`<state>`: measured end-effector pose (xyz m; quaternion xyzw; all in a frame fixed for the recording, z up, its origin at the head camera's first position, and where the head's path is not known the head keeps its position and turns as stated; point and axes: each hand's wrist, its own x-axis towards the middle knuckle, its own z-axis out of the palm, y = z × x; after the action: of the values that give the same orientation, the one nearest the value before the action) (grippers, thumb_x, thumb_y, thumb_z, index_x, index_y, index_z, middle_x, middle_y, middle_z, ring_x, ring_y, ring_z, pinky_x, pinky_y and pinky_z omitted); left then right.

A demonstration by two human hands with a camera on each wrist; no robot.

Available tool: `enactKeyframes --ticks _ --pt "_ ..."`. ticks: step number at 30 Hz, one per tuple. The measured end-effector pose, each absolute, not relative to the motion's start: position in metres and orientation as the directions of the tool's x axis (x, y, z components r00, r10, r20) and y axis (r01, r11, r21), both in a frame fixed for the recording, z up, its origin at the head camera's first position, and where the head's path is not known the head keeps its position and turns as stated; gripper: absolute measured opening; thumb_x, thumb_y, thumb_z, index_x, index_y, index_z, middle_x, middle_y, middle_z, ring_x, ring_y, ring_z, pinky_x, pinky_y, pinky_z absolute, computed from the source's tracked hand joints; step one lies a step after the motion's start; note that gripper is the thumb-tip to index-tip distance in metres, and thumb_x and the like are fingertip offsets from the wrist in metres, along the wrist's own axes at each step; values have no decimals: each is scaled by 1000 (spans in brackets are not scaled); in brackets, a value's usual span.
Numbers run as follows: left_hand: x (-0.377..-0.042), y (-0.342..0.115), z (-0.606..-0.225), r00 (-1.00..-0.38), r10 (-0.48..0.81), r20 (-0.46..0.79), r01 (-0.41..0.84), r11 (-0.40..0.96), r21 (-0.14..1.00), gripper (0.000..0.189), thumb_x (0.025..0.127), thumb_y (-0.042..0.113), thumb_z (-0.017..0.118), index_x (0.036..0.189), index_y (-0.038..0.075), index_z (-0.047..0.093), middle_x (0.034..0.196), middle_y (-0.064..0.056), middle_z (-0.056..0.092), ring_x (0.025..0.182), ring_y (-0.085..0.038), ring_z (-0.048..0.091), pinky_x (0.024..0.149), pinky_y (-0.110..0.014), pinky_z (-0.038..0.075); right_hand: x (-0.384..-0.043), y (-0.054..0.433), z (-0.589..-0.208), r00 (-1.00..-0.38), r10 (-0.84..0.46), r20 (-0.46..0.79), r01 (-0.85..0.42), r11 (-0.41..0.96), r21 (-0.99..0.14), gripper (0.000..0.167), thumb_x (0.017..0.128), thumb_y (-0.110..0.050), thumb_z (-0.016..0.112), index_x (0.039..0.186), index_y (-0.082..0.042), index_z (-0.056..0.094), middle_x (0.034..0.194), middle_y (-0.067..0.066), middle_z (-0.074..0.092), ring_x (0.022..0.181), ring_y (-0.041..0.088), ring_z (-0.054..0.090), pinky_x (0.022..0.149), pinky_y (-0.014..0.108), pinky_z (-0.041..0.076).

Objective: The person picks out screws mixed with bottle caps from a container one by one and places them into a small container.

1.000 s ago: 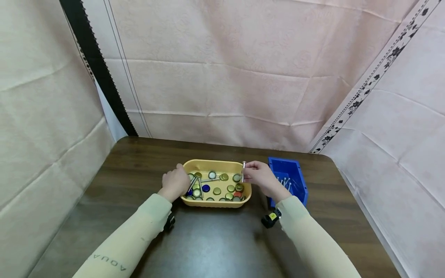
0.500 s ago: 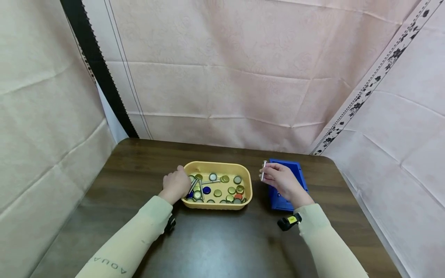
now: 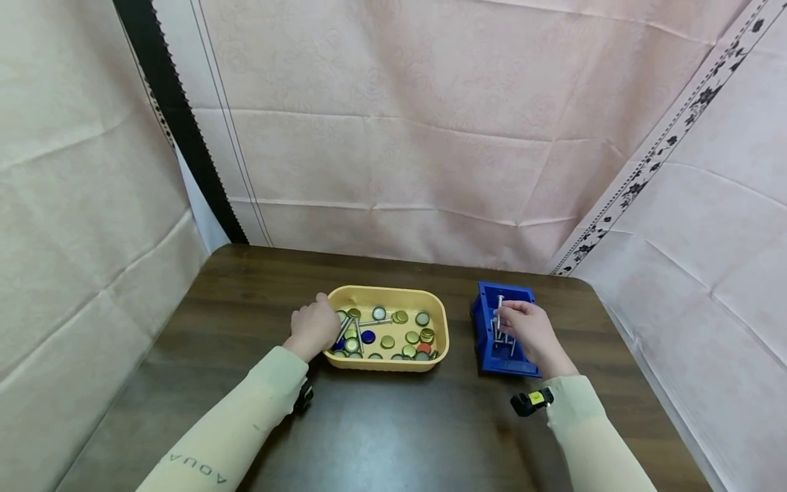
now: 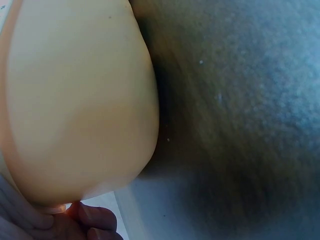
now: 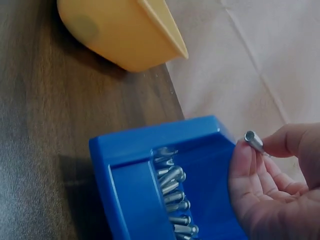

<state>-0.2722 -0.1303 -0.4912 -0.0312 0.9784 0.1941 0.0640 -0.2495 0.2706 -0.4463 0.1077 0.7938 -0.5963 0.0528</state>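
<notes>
My right hand [image 3: 530, 329] pinches a silver bolt [image 5: 254, 140] between thumb and fingertips, over the blue bin [image 5: 132, 200]. Several similar bolts [image 5: 175, 195] lie inside that bin. At the left end of the yellow tray [image 3: 387, 365], my left hand [image 3: 312, 326] grips the rim with curled fingers; its thumb side is mostly hidden in the head view. The tray holds many bottle caps [image 3: 387, 342] in gold, silver, blue and red. A few long bolts [image 3: 373, 322] lie among the caps on the left side of the tray.
Both containers stand on a dark wooden table [image 3: 393, 424], with a gap of bare wood between them. Pale cloth [image 3: 393, 164] hangs behind the table and along both sides. A black wrist strap [image 3: 531, 402] sits under the right sleeve.
My right hand has carried the bolt rightward from above the yellow tray's right end to over the blue bin. The left hand keeps its grip on the tray rim.
</notes>
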Motion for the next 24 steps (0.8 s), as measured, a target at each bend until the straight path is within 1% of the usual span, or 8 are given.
enactKeyframes --ticks 5,7,11,15,18,21,24 --pt "-272 -130 -492 -990 -35 -140 -86 923 376 32 97 21 43 115 -5 44 82 -16 58 80 -34 55 85 -53 39 -250 276 -452 -962 143 -233 267 310 -912 42 99 -19 53 132 7 48 125 22 53 100 22 58 85 30 51" --pt "-272 -130 -492 -990 -33 -139 -84 921 379 32 97 21 43 116 -5 44 82 -16 58 80 -34 55 85 -53 39 -250 278 -455 -960 153 -236 274 322 -906 42 100 -19 53 132 6 48 123 19 54 98 20 58 84 29 51" --pt "-272 -131 -493 -990 -25 -140 -78 919 386 33 97 21 43 116 -6 43 80 -15 57 78 -34 55 84 -53 39 -250 279 -457 -959 156 -238 276 306 -911 42 99 -18 53 132 7 48 122 19 54 97 19 60 84 30 51" --pt "-273 -131 -493 -990 -22 -141 -76 918 388 32 97 20 41 116 -5 43 80 -14 57 78 -33 55 84 -52 39 -248 279 -456 -958 154 -241 277 290 -916 43 100 -19 53 135 5 46 125 22 54 101 22 61 88 34 50" --pt "-272 -131 -493 -990 -23 -141 -77 918 390 32 97 20 42 115 -5 43 79 -14 57 77 -33 54 84 -52 39 -247 277 -453 -958 155 -242 277 279 -919 45 99 -20 53 137 4 45 128 24 52 105 26 61 89 34 49" --pt "-272 -131 -493 -990 -27 -138 -80 916 393 31 96 20 42 115 -5 43 79 -14 56 77 -33 54 84 -53 39 -247 274 -448 -962 153 -228 262 267 -927 47 99 -23 56 135 4 46 130 25 51 107 28 60 88 33 49" --pt "-272 -132 -493 -990 -31 -139 -84 915 396 31 96 20 43 114 -5 43 80 -15 56 78 -33 54 84 -53 39 -247 268 -443 -972 126 -199 226 256 -940 48 98 -26 58 134 4 47 129 25 52 109 30 58 90 35 49"
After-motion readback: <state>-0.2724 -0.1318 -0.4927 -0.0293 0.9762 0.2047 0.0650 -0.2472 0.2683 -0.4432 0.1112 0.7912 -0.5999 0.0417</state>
